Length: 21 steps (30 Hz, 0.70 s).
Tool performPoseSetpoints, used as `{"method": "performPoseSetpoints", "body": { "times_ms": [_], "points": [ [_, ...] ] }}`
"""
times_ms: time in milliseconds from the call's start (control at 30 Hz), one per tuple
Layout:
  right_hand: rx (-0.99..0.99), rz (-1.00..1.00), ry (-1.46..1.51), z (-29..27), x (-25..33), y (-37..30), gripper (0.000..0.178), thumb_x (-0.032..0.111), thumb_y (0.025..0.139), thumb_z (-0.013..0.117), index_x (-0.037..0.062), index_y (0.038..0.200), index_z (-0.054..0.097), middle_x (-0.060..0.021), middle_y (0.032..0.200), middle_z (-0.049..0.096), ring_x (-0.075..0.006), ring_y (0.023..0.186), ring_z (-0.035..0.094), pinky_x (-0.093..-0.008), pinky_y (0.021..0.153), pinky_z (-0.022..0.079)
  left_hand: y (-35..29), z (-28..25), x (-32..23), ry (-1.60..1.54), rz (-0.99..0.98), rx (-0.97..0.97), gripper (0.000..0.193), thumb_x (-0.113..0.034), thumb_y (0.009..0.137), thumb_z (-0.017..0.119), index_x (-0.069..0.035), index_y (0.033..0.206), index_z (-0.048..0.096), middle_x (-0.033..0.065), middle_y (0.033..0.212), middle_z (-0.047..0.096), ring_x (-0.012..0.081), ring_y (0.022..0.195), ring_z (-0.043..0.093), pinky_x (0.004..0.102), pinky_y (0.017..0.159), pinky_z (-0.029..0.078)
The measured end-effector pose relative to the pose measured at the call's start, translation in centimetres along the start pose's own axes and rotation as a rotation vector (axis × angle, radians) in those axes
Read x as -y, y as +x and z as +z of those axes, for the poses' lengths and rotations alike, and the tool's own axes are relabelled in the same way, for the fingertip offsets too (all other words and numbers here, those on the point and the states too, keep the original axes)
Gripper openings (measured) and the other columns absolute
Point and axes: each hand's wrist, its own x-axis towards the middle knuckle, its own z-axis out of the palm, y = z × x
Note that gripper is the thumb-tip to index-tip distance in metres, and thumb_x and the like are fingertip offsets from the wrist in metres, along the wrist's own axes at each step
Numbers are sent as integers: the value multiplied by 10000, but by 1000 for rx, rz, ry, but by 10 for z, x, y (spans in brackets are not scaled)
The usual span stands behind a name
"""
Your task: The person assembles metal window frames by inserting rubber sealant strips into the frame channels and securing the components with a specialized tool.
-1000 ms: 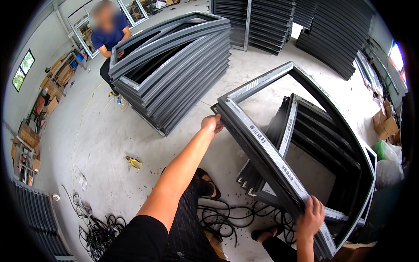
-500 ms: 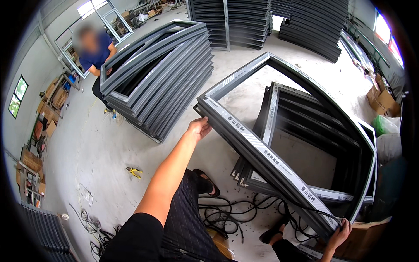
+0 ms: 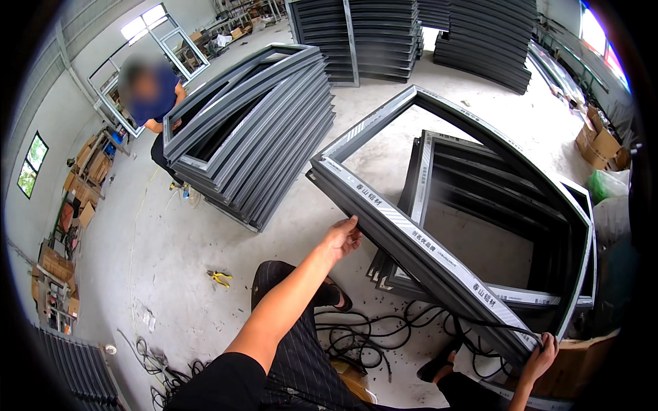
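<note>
Since a moment ago the left hand has slid down off the corner of the big grey frame and now sits partway along its near rail, fingers curled loosely under the edge. Over at the far end of that rail, the right hand grips the frame's lower corner with closed fingers. Tilted up between the two hands, the frame leans over a low stack of frames just beyond them. Black cables lie on the concrete floor below the left forearm, yellow pliers further left. Well beyond the left hand, another person bends at a taller frame pile.
</note>
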Motion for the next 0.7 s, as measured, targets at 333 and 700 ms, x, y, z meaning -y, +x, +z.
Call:
{"method": "performPoseSetpoints", "body": {
  "times_ms": [333, 700],
  "points": [
    [-55, 1, 409, -50, 49, -3, 426, -144, 703, 541, -26, 1111, 571, -107, 1086, 582, -187, 858, 554, -277, 730, 440, 20, -27, -36, -62, -18, -28, 289, -411, 957, 554, -128, 1005, 588, 30, 936, 649, 171, 870, 600, 329, 729, 514],
    [703, -38, 423, -244, 197, -38, 122, 30, 719, 659, -26, 823, 629, -111, 681, 514, -229, 610, 503, -297, 560, 397, 40, -44, -53, -2, 50, -92, 218, -340, 943, 607, -123, 953, 592, 12, 921, 660, 160, 835, 604, 305, 696, 499]
  ]
}}
